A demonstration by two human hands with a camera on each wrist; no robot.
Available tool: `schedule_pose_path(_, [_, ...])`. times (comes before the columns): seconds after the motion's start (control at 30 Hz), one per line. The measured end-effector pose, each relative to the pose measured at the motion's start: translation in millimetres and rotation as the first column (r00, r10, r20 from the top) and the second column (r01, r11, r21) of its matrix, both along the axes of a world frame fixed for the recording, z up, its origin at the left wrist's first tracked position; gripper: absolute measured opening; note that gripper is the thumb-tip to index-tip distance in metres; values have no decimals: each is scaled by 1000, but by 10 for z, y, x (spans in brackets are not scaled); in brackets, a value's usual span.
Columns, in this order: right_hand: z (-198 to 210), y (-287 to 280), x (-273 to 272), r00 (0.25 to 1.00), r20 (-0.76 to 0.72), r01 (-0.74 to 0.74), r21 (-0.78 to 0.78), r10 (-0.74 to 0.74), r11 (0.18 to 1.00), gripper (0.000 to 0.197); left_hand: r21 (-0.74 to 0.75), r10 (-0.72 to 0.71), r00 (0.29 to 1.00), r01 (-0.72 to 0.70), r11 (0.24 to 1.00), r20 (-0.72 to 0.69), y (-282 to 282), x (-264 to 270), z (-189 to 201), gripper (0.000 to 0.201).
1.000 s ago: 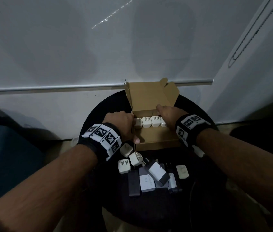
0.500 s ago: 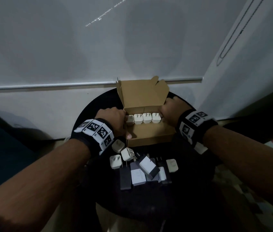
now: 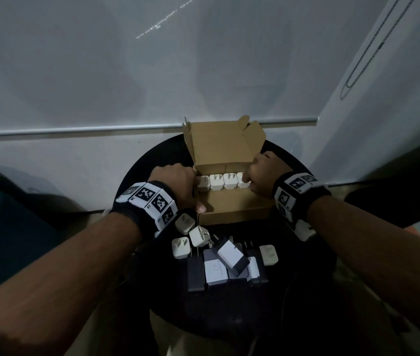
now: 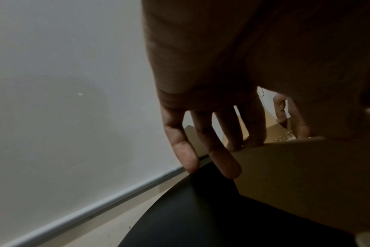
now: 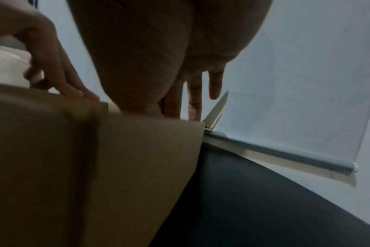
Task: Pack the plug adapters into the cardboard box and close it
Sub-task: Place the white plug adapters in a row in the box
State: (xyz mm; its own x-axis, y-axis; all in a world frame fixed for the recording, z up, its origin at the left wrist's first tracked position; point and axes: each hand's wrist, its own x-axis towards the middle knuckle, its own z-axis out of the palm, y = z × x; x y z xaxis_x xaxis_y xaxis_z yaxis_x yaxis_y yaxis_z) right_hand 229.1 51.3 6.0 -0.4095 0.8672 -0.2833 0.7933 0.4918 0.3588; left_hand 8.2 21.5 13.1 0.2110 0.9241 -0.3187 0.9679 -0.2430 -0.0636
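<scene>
The cardboard box (image 3: 232, 206) sits open toward the back of the round black worktop (image 3: 304, 291), lid flap upright, with a row of white plug adapters (image 3: 223, 181) lined up inside. The left hand (image 3: 175, 183) rests at the box's left wall, fingers (image 4: 224, 150) extended and relaxed over the edge. The right hand (image 3: 265, 173) holds the right wall, thumb inside touching the end adapter. More loose adapters (image 3: 198, 236) lie in front of the box.

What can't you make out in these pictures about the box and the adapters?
- Head view: left hand and right hand cover the ends of the adapter row.
- Wrist views: the cardboard box wall hides its inside.
- Head view: the dark adapter pile is too dim to count.
</scene>
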Motion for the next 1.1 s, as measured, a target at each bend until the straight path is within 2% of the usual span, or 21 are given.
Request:
schedule_pose_path(0.07, [78, -57, 16, 997, -65, 38, -20, -39, 999, 31, -2, 1, 1000, -1, 1000, 1, 1, -4, -8, 75])
schedule_pose_path(0.13, [191, -181, 30, 978, -198, 62, 2, -60, 998, 28, -1, 5, 1000, -5, 1000, 7, -3, -10, -13, 74])
schedule_pose_path(0.2, [338, -380, 48, 911, -394, 108, -52, -120, 993, 24, 3, 14, 1000, -14, 1000, 11, -7, -11, -11, 74])
schedule_pose_path(0.27, [463, -645, 79, 851, -498, 85, -186, -168, 979, 21, 4, 17, 1000, -17, 1000, 7, -10, -7, -11, 76])
schedule_pose_path(0.37, [496, -1018, 186, 869, -479, -27, -296, -124, 955, 17, 5, 16, 1000, -16, 1000, -5, -10, 9, -1, 77])
schedule_pose_path(0.47, [328, -1177, 319, 906, -370, 18, -449, -204, 893, 26, 9, 26, 1000, -26, 1000, -16, -31, 35, 42, 74])
schedule_pose_path(0.57, [152, -1209, 388, 934, -274, 63, -507, -230, 860, 44, 23, 38, 999, -38, 999, -27, -64, 57, 69, 73])
schedule_pose_path(0.67, [28, -1237, 399, 954, -209, 84, -502, -215, 861, 60, 27, 39, 998, -38, 999, -42, -66, 75, 75, 72])
schedule_pose_path(0.77, [-81, -1267, 401, 951, -216, 85, -504, -221, 859, 66, 27, 41, 998, -40, 999, -40, -57, 76, 76, 69])
schedule_pose_path(0.93, [-77, -1285, 413, 943, -256, 54, -513, -213, 857, 51, 12, 45, 999, -45, 999, -24, -31, 39, 35, 74])
schedule_pose_path(1.0, [38, -1235, 453, 939, -266, 66, -481, -217, 874, 45, 5, 40, 999, -40, 999, -13, -28, 18, 27, 77])
schedule_pose_path(1.1, [279, -1083, 527, 894, -377, 89, -382, -243, 920, 45, 3, 47, 999, -47, 999, -2, -34, -5, 32, 78])
